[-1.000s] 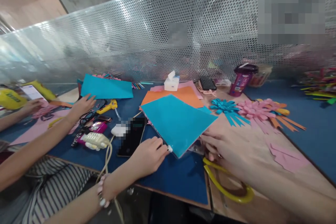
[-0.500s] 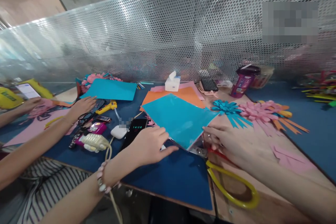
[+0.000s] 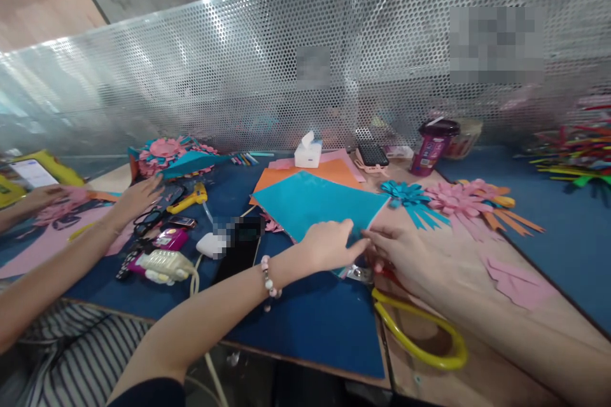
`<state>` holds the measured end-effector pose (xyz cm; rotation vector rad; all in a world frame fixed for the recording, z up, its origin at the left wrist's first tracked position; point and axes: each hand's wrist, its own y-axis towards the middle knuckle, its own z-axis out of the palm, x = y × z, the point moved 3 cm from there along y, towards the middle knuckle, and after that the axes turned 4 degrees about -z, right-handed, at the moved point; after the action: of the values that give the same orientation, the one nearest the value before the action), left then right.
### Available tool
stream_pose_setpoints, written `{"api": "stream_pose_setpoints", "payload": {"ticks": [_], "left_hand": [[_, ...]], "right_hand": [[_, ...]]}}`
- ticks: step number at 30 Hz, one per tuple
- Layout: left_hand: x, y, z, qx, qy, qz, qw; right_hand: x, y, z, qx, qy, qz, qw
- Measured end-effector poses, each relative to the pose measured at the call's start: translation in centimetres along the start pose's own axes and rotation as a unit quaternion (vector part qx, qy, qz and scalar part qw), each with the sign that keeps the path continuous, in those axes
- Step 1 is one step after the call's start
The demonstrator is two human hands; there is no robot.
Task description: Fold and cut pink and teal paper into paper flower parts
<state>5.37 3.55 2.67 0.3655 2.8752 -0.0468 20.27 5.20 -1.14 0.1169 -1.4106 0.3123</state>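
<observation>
A bright blue sheet of paper [image 3: 305, 200] lies in front of me, one corner pointing toward me. My left hand [image 3: 329, 245] reaches over its near part, thumb and index finger apart, with a bead bracelet on the wrist. At the sheet's right edge, my right hand [image 3: 401, 254] has its thumb and fingers pinched together on the paper. The two hands almost meet there, and the left hand hides part of the sheet. Below my right hand lies a big yellow loop handle [image 3: 449, 356], with something red partly hidden under the fingers.
Behind the sheet are orange paper [image 3: 341, 168] and a tissue box [image 3: 308, 154]. Paper flowers [image 3: 456, 200] and a purple cup [image 3: 433, 149] stand at right. To the left lie a phone [image 3: 241, 245], a yellow glue gun [image 3: 189, 198] and a co-worker's hand [image 3: 138, 200]. A perforated metal screen [image 3: 267, 44] runs behind.
My left hand has moved right, from the sheet's left side to over it, close to my right hand. The co-worker's blue paper, flat before, now shows as a narrow tilted strip.
</observation>
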Motion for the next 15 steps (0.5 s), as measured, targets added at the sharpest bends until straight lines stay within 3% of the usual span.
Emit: {"api": "stream_pose_setpoints", "payload": {"ticks": [4,15], "left_hand": [[0.9,0.2,0.5,-0.004,-0.041,0.005,0.999],[0.4,0.0,1.0,-0.047,-0.026,0.015,0.998]], "right_hand": [[0.7,-0.6,0.2,0.009,-0.019,-0.028,0.999],[1.1,-1.1,0.5,0.019,-0.082,-0.041,0.996]]}}
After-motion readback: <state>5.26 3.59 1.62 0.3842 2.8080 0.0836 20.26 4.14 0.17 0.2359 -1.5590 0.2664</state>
